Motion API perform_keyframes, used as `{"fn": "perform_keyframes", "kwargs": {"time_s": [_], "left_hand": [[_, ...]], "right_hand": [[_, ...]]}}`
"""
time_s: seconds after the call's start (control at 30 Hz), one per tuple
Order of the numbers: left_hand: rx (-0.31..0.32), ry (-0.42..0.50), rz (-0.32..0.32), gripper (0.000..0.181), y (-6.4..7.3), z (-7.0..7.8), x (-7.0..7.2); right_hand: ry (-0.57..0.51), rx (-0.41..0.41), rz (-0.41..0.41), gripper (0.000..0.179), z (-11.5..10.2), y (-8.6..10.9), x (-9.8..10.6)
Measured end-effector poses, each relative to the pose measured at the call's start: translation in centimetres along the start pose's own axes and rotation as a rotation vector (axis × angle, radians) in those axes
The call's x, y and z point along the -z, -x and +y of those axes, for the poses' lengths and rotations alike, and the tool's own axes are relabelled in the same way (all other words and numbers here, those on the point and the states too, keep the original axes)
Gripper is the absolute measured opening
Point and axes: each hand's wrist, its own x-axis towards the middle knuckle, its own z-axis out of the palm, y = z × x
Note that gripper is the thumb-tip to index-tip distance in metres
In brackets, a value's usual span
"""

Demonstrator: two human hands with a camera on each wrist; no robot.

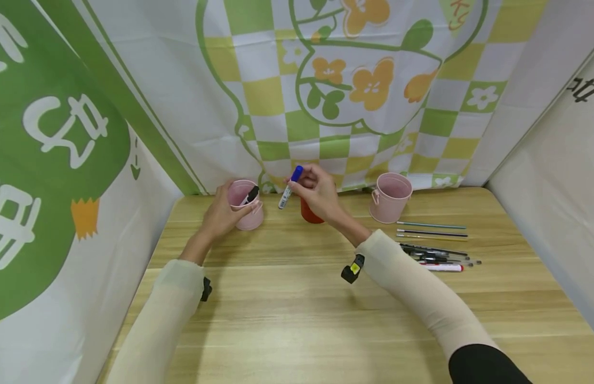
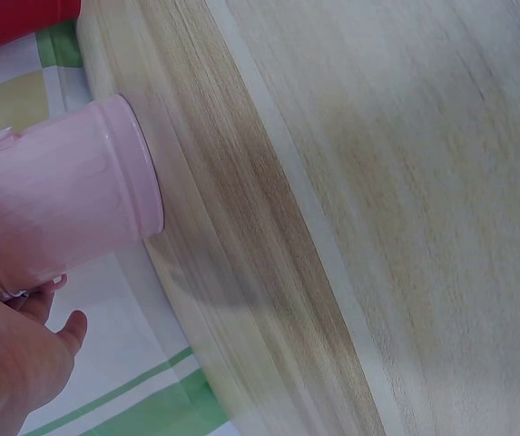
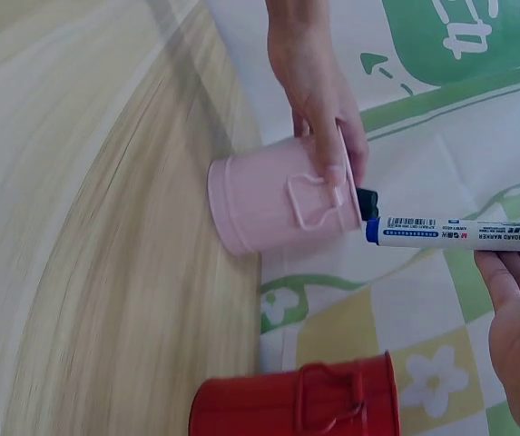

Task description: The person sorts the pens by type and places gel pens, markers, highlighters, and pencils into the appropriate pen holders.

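Note:
At the left back of the table, my left hand (image 1: 220, 216) grips a pink bucket (image 1: 250, 220), its thumb over the front of the rim. Inside that bucket leans a marker with a black cap (image 1: 251, 194). My right hand (image 1: 320, 193) pinches a whiteboard marker (image 3: 459, 234) with a white body and a blue cap (image 1: 297, 173). In the right wrist view, this marker's blue end lies right by the pink bucket's mouth and the black cap. A red bucket (image 3: 291, 405) stands behind my right hand, partly hidden by it in the head view.
Another pink bucket (image 1: 391, 198) stands at the right back. In front of it lie thin brushes (image 1: 431, 225), several black pens (image 1: 433, 255) and a white marker with a red end (image 1: 443, 268). Printed cloth (image 1: 321, 133) hangs along the table's back edge.

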Motion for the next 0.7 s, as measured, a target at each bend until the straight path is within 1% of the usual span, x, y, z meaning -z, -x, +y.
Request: {"fn": "perform_keyframes", "kwargs": {"time_s": [0.13, 0.3, 0.53, 0.7], "left_hand": [[-0.005, -0.008, -0.001, 0.099, 0.0, -0.1, -0.1], [-0.007, -0.014, -0.003, 0.1, 0.0, 0.0, -0.1], [-0.008, -0.009, -0.007, 0.1, -0.1, 0.0, -0.1], [-0.009, 0.016, -0.015, 0.093, -0.2, 0.1, 0.0]], "right_hand": [[-0.01, -0.018, 0.007, 0.025, -0.2, -0.3, -1.0], [-0.053, -0.036, 0.01, 0.026, -0.3, -0.7, -2.2], [-0.083, -0.032, 0.012, 0.024, 0.4, -1.3, -3.5], [-0.112, -0.035, 0.021, 0.025, 0.9, -1.8, -4.3]]}}
